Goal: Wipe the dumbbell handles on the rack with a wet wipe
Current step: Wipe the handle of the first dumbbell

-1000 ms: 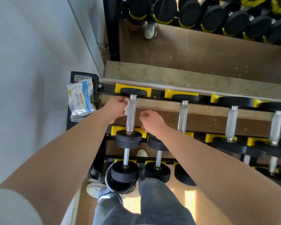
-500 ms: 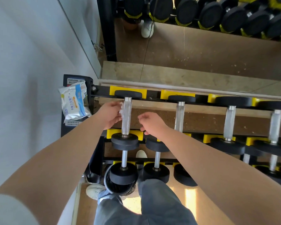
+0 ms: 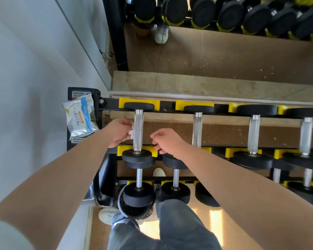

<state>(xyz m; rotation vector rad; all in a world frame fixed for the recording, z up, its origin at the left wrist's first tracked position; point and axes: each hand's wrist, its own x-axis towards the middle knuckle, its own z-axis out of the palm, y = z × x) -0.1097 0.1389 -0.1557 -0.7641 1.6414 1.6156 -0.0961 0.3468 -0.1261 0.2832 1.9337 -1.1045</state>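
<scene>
The leftmost dumbbell on the top tier has a silver knurled handle (image 3: 138, 130) running between two black heads. My left hand (image 3: 118, 132) pinches a small white wet wipe (image 3: 131, 132) against the left side of that handle. My right hand (image 3: 167, 141) hovers just right of the handle with loosely curled fingers, holding nothing and not touching it. Several more dumbbells with silver handles (image 3: 197, 130) lie to the right on the black rack with yellow cradles (image 3: 139, 102).
A pack of wet wipes (image 3: 79, 118) lies on the rack's left end by the white wall. Lower tiers hold smaller dumbbells (image 3: 138, 194). A mirror behind reflects the rack. My legs and shoes stand close to the rack's foot.
The view has shifted a little. My left hand with the wipe has slid slightly along the handle toward its middle; my right hand stays beside it.
</scene>
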